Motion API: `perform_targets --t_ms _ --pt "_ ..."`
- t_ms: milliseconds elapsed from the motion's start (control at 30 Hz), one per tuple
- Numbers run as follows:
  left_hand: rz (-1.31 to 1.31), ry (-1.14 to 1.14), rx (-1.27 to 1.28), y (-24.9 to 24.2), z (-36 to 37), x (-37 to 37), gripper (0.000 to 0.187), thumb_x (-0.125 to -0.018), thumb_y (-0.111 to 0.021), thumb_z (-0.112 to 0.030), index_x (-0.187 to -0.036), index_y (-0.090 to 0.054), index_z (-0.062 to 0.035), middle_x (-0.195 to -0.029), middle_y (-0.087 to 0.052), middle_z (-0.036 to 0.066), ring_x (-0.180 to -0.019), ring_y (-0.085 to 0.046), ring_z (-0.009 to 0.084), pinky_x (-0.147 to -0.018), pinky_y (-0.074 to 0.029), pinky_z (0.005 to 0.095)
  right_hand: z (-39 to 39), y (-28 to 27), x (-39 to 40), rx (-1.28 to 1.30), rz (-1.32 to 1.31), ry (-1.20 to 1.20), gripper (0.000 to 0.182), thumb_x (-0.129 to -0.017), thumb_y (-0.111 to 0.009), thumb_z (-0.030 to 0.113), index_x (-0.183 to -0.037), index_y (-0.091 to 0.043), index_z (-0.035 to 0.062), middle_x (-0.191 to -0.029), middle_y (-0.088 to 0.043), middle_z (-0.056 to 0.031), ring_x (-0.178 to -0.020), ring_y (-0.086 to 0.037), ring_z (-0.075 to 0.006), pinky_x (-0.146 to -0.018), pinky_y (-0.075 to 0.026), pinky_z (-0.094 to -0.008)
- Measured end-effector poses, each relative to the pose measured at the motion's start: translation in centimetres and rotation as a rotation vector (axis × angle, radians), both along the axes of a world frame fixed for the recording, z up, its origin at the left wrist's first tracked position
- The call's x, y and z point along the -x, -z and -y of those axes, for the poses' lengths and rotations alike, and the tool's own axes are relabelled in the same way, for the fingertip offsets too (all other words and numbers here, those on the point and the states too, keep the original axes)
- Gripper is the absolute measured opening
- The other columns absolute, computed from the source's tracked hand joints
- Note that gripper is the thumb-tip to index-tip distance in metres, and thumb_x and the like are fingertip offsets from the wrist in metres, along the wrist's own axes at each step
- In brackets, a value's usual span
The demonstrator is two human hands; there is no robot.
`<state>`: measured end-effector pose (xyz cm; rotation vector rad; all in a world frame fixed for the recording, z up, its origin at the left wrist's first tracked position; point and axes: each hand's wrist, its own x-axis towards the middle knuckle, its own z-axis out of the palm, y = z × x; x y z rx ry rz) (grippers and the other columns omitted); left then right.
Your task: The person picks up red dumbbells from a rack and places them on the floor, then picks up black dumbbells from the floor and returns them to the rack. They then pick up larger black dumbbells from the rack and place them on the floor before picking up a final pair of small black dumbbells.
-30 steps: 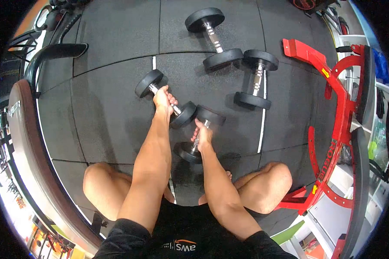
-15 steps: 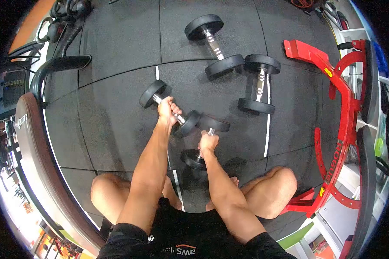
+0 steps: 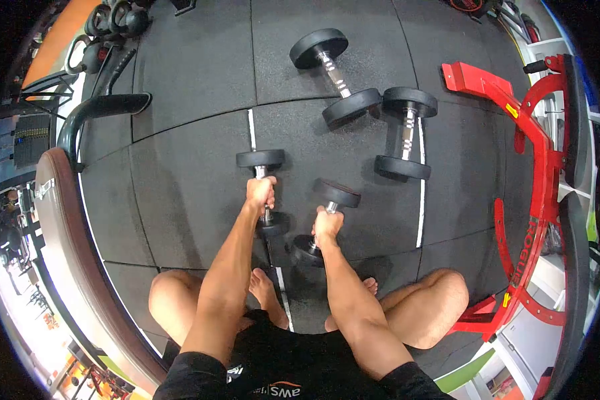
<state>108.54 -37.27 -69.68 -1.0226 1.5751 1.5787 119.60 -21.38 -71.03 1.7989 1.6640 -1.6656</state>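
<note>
My left hand (image 3: 261, 192) is wrapped round the chrome handle of a black dumbbell (image 3: 261, 159), which points nearly straight away from me. In my right hand (image 3: 327, 223) is a second black dumbbell (image 3: 338, 193), gripped by its handle and slanting, its far head to the right of its near one. A gap separates the two dumbbells. Beyond them on the floor lie two larger dumbbells: a slanted one (image 3: 351, 107) at the top and another (image 3: 403, 168) to its right, their heads close together.
Black rubber tiles (image 3: 187, 167) with white line strips cover the floor. A padded bench (image 3: 63, 213) runs along the left, with kettlebells (image 3: 135, 22) behind it. At right stands a red rack frame (image 3: 539, 180). My bent legs (image 3: 420, 310) flank my arms.
The left dumbbell has turned from a slant to nearly straight ahead, its near head swinging left away from the right one. My right hand's dumbbell keeps about the same slant.
</note>
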Motion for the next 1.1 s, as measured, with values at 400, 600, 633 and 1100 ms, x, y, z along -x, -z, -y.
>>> perform_targets --t_ms 400,600,633,1100 --pt "-0.018 0.064 0.277 -0.6 -2.5 -1.5 0.024 -0.082 -0.064 -0.010 -0.064 -0.049 -0.0073 -0.049 -0.045 0.002 -0.034 -0.040 0.0132 -0.033 -0.033 0.0334 -0.5 0.8 -0.5 0.080 -0.020 0.014 0.029 -0.083 -0.069 0.015 -0.064 -0.052 0.0001 -0.049 -0.052 -0.0087 -0.035 -0.050 -0.0204 -0.033 -0.040 -0.0359" --pt "-0.042 0.057 0.393 -0.8 -3.3 -1.6 0.023 -0.081 -0.065 -0.013 -0.065 -0.049 -0.0057 -0.051 -0.047 0.002 -0.037 -0.044 0.0131 -0.034 -0.035 0.0325 -0.4 0.2 -0.3 0.123 -0.070 0.060 0.027 -0.083 -0.063 0.008 -0.061 -0.047 0.0064 -0.045 -0.043 -0.0034 -0.031 -0.041 -0.0156 -0.030 -0.034 -0.0327" --pt "-0.049 0.056 0.392 -0.6 -3.3 -1.8 0.024 -0.081 -0.065 -0.013 -0.065 -0.050 -0.0056 -0.051 -0.048 0.002 -0.037 -0.045 0.0134 -0.034 -0.036 0.0325 -0.3 0.3 -0.4 0.121 -0.066 0.060 0.028 -0.083 -0.063 0.008 -0.061 -0.046 0.0068 -0.044 -0.043 -0.0033 -0.031 -0.041 -0.0155 -0.030 -0.034 -0.0326" --pt "-0.001 0.152 0.554 -1.4 -3.5 -1.1 0.030 -0.079 -0.064 -0.022 -0.075 -0.065 0.0077 -0.062 -0.064 0.016 -0.047 -0.062 0.0269 -0.044 -0.049 0.0385 -0.5 0.5 -0.7 0.163 -0.078 0.073 0.032 -0.084 -0.066 0.009 -0.059 -0.047 0.0047 -0.046 -0.047 -0.0057 -0.031 -0.045 -0.0176 -0.031 -0.035 -0.0342"
